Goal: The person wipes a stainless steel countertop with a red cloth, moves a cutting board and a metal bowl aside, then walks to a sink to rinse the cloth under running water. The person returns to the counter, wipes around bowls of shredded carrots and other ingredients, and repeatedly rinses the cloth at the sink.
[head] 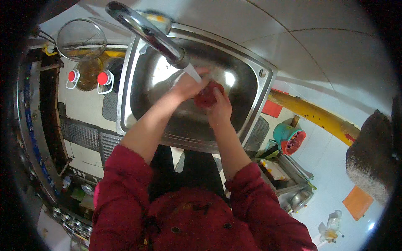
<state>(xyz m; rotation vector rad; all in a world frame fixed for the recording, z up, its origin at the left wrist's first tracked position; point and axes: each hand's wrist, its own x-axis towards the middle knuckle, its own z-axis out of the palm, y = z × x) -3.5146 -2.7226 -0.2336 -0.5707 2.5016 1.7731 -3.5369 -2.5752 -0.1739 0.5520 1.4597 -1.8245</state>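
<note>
Over the stainless steel sink (185,120), my right hand (220,110) grips a dark red object (205,96), its thumb lying on top. Blur hides what exactly this object is; its surface looks wet and glossy. My left hand (188,86) is beside it, under the water stream (193,72), and is smeared by motion. Whether its fingers touch the red object cannot be made out. A curved chrome faucet (147,33) reaches in from the upper left, its spout end above my left hand.
Left of the sink stand two plastic jugs with red caps (103,78), below a round mesh strainer (82,40). On the right are a yellow pipe (309,111), a teal container (282,133) and a metal pot (300,200). White tiled wall (314,50) rises behind the sink.
</note>
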